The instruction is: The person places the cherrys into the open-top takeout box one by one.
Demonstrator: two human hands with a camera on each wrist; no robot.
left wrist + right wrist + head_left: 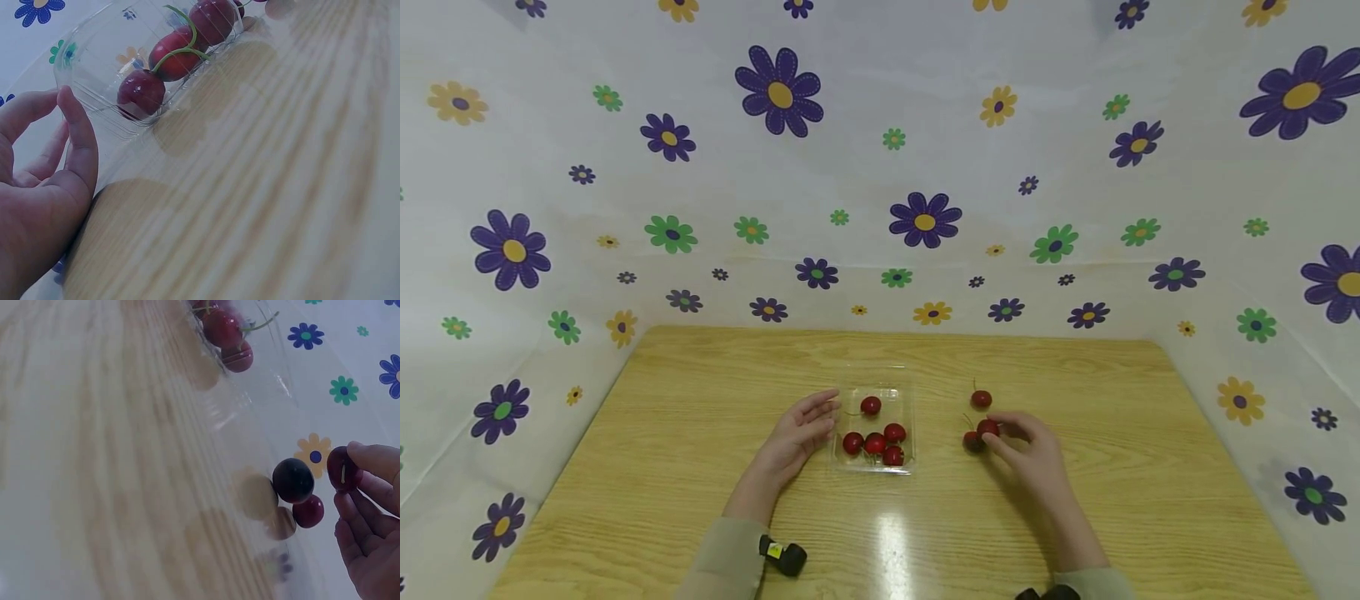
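- Head view: clear plastic box [891,400] on the wood-grain table [685,392], lying between the hands. Five cherries inside: one [870,406] toward the back, the other four bunched at the front.
- Left hand [793,442] at the box's left wall, fingers loosely extended, thumb apart from them; nothing grasped.
- Right hand [1033,458] well apart from the box on its right side, thumb and fingers pinching a red cherry [988,427]. Just beside it sits a darker cherry [975,442]; a stemmed cherry [981,399] lies farther back.
- Step in hand, as I judge it: picking up one of the loose cherries while the left hand steadies the box.
- Left wrist view: fingertips at the end of the box; green stems [181,50] arch over the cherries inside. Can't tell if the fingertips press the plastic or only graze it.
- Right wrist view: pinched cherry sits between thumb and fingertips, apart from the dark one. Can't tell how far off the table it is.
- Next move probably calls for a light, steady pinch, and enough lift to pass the box wall if headed there.
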